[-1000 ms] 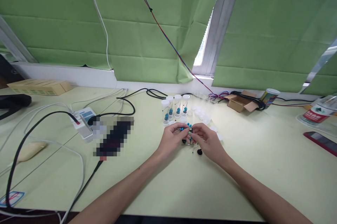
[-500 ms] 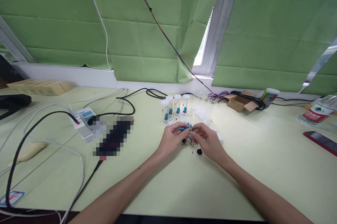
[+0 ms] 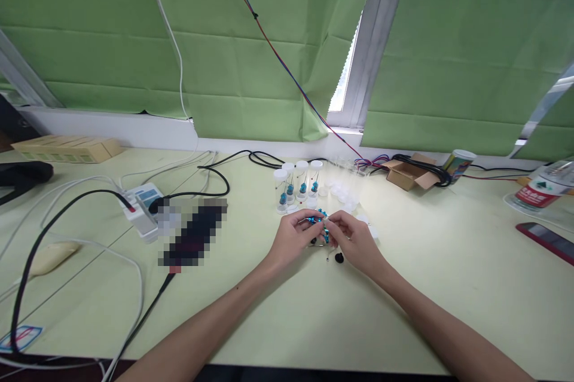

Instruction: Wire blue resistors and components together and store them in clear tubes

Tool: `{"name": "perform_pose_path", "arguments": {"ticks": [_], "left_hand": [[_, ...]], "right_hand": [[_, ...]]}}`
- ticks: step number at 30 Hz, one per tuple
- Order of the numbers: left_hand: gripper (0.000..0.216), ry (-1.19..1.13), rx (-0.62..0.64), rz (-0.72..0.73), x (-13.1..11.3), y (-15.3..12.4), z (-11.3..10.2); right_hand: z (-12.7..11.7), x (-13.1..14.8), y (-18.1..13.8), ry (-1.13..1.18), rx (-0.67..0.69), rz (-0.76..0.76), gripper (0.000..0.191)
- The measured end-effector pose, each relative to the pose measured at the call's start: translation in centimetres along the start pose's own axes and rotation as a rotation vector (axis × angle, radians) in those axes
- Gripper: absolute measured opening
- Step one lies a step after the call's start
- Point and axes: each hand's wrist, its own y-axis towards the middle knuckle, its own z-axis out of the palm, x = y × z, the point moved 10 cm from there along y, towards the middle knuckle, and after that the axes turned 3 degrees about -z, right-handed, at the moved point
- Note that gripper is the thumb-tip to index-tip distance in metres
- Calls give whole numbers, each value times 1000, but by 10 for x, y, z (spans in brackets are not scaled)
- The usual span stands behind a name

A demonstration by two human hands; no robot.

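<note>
My left hand (image 3: 289,240) is closed, thumb and fingertips pinching a small blue and metallic assembly (image 3: 326,237) with thin rod-like pieces. From the other side, the fingertips of my right hand (image 3: 357,241) are pressed together at the same assembly; any tiny part between them is hidden. A small black round piece (image 3: 339,258) lies on the table just below my right fingers. Behind my hands stand several clear tubes (image 3: 302,182) with white caps, holding blue pieces and thin stems. Clear and white plastic caps (image 3: 343,193) lie beside the tubes.
On the left are a white power strip (image 3: 142,208), a pixelated dark object (image 3: 195,235) with a cable, and a beige mouse (image 3: 51,257). A cardboard box (image 3: 410,176), a printed can (image 3: 458,165), a bottle (image 3: 542,191) and a red-edged phone (image 3: 549,243) are on the right.
My right fingertips have shifted very slightly against the assembly. My left hand stays in nearly the same place, and the tubes have not moved.
</note>
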Motion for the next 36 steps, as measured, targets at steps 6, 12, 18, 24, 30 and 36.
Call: {"name": "perform_pose_path", "arguments": {"ticks": [6, 12, 18, 24, 30, 36], "left_hand": [[24, 24, 14, 25, -2, 0, 1], [25, 16, 19, 20, -3, -1, 3], [25, 13, 21, 16, -1, -1, 3], [25, -31, 1, 3, -1, -1, 1], [24, -80, -79, -38, 4, 1, -8], [24, -91, -84, -53, 6, 1, -9]], "right_hand": [[0, 0, 1, -43, 7, 5, 33], [-1, -3, 1, -98, 4, 21, 43], [0, -4, 1, -112, 8, 21, 45], [0, -1, 1, -18, 0, 3, 37], [-1, 6, 0, 66, -22, -49, 27], [0, 5, 0, 85, -10, -56, 21]]}}
